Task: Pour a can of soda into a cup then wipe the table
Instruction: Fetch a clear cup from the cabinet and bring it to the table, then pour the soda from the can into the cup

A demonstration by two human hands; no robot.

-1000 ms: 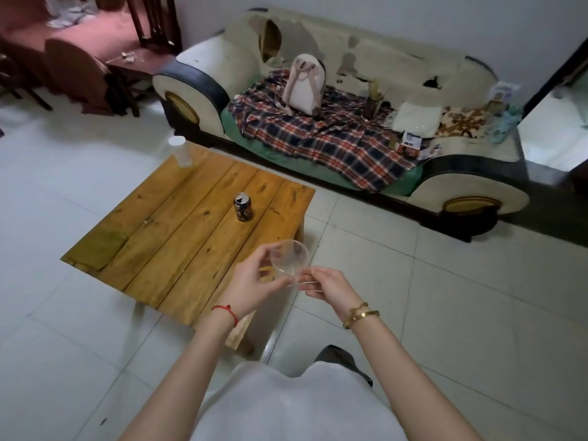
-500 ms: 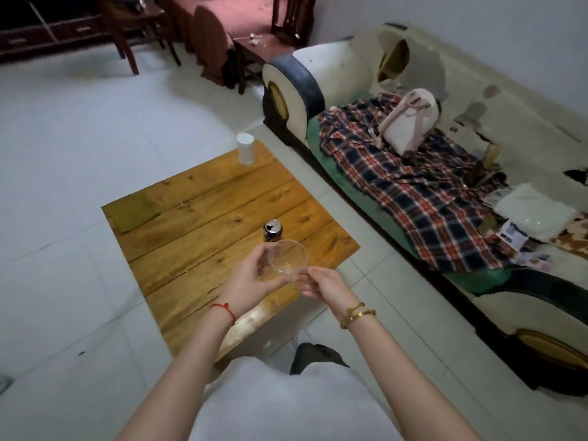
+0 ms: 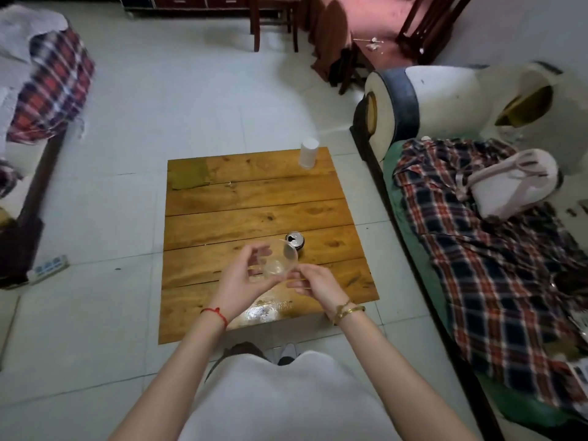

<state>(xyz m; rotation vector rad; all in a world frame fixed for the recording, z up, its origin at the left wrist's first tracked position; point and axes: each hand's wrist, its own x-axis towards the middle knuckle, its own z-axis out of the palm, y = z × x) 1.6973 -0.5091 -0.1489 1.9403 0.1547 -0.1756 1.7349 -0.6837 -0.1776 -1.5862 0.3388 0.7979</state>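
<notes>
Both hands held a clear plastic cup above the square wooden plank table: left hand fingers curled round it, right hand fingers pinching its rim; opened dark soda can upright near the table's right edge

Pale tiled floor throughout, evenly lit. Low plank tabletop at centre. Worn white sofa along right edge, draped with plaid blanket and a pale bag. Dark wooden chairs at top. Power strip on floor, left.
</notes>
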